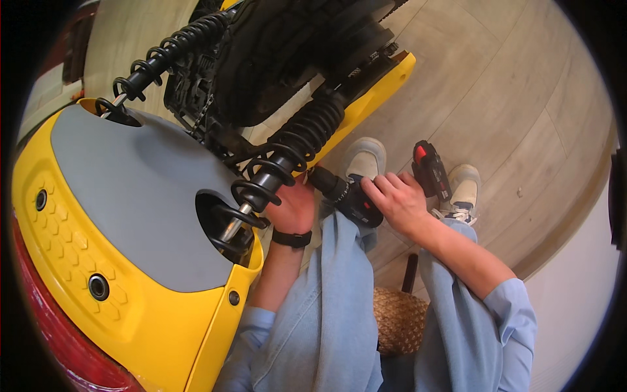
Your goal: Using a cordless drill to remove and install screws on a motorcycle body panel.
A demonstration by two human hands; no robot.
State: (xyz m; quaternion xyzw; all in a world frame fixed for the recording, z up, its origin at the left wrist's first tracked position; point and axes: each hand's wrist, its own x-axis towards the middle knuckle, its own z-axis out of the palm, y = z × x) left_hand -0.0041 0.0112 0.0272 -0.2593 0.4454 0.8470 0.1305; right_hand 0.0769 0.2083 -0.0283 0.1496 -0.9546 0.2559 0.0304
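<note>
My right hand (395, 199) is wrapped around the grip of a black cordless drill (358, 202) with a red-marked battery. The drill lies level, its chuck pointing left at the side of a yellow and black vehicle (147, 310). Palm up, my left hand (292, 206) reaches in beside the near coil-spring shock absorber (284, 157), close to the drill's front end. Most of its fingers are hidden behind the spring or blurred, so whether they grip anything does not show. A bit or fastener at the chuck's tip is too small to make out.
A second shock absorber (173, 52) and a big black tyre (268, 65) stand beyond. A yellow arm (375, 95) runs along the wheel. Below me is a woven stool (398, 320) on the wood-look floor (509, 144). A red glossy part (62, 333) edges the lower left.
</note>
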